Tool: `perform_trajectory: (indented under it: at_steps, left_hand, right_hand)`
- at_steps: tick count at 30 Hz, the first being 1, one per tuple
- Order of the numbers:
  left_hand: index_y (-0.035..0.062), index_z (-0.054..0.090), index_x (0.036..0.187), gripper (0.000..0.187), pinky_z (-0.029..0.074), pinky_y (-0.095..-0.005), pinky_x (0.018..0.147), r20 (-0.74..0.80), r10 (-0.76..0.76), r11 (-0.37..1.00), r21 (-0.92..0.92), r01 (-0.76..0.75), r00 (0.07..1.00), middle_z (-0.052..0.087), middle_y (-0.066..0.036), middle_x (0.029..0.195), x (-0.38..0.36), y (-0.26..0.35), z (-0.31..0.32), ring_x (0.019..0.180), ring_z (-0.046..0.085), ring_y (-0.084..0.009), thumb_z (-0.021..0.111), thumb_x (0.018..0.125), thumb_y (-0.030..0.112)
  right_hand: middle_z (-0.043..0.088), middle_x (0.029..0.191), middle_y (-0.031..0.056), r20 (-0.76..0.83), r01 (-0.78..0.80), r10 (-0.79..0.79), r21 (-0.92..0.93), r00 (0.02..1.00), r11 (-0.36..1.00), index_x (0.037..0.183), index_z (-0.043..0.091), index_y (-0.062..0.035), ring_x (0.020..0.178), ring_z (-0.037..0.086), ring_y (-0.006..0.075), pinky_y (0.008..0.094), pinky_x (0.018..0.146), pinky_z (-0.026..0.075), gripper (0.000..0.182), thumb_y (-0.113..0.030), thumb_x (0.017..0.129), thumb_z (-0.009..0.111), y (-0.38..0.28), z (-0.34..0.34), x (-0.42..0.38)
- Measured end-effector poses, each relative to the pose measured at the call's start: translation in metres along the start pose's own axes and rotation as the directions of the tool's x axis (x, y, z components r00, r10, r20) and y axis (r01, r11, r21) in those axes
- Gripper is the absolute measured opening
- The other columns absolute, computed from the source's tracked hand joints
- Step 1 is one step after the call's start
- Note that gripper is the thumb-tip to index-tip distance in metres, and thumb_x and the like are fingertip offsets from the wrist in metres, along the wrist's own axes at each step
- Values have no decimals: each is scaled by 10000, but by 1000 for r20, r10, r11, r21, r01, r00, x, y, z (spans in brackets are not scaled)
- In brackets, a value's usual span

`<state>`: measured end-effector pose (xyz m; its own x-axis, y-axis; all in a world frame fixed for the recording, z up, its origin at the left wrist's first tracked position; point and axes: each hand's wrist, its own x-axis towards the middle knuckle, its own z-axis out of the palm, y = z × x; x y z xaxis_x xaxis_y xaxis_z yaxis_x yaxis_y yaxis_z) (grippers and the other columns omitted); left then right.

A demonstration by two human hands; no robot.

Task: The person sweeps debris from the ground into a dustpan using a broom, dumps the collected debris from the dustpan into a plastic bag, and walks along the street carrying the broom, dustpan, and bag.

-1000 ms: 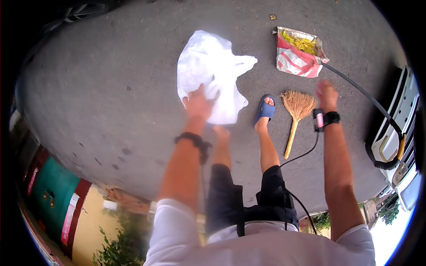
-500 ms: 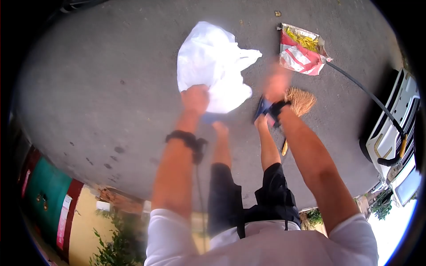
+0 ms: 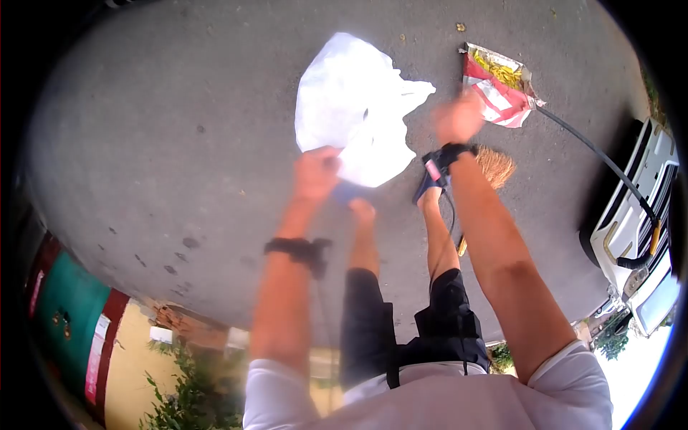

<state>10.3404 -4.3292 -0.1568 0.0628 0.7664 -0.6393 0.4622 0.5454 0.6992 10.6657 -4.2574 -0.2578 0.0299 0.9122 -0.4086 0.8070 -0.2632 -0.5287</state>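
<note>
On rough grey asphalt point(image 3: 179, 129), we see a rumpled, glossy white plastic bag point(image 3: 351, 100), a boxy red-and-white dustpan point(image 3: 507, 107) and a bristly straw broom point(image 3: 496, 170). Our left hand point(image 3: 315, 175) meets the bag's edge; our right hand point(image 3: 457, 120) blurs near the dustpan; we cannot tell either grip.

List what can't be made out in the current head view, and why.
All in the head view:
Right grip: motion blur hides its fingers; contact with the red-and-white container is unclear.
Left grip: blur hides how its fingers meet the white bag.
Broom: the right forearm covers most of its handle.
Yellow pieces in the container: too small to identify.
White vehicle: cut off by the right edge.
</note>
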Motion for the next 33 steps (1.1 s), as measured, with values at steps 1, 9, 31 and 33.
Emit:
perform_trajectory:
  at_steps: [1,9,31,33]
  left_hand:
    - [-4,706,973,145,502,-291,718,-40,65,998,8,-65,997,707,-47,823,1,0,-5,746,622,-126,620,858,21]
    - [46,694,915,161,469,-294,836,62,457,812,379,-444,887,667,-100,949,-44,31,-36,955,614,-243,649,776,-24]
    - [-8,584,1215,375,510,-267,807,-241,-653,449,-886,111,718,641,-110,1092,-195,47,29,948,630,-170,517,855,-88]
    - [-6,591,1189,330,511,-262,782,-317,-609,498,-866,40,728,652,-104,1026,-209,40,36,904,635,-167,539,867,-59]
  right_hand:
    - [667,1031,130,-218,-169,204,167,954,971,1137,622,-24,944,642,285,387,811,513,327,-145,835,650,-11,-28,23]
    - [548,1329,157,249,298,-363,263,898,918,1436,419,-54,1178,568,281,364,970,465,663,-198,852,699,-93,-40,-57]
    - [593,920,118,491,421,-587,414,643,807,1092,649,-79,889,585,325,426,838,463,343,-63,749,663,-223,-70,-197]
    - [619,940,104,554,384,-632,506,541,772,1115,645,-93,885,607,289,409,787,481,285,-113,831,642,-249,-78,-172]
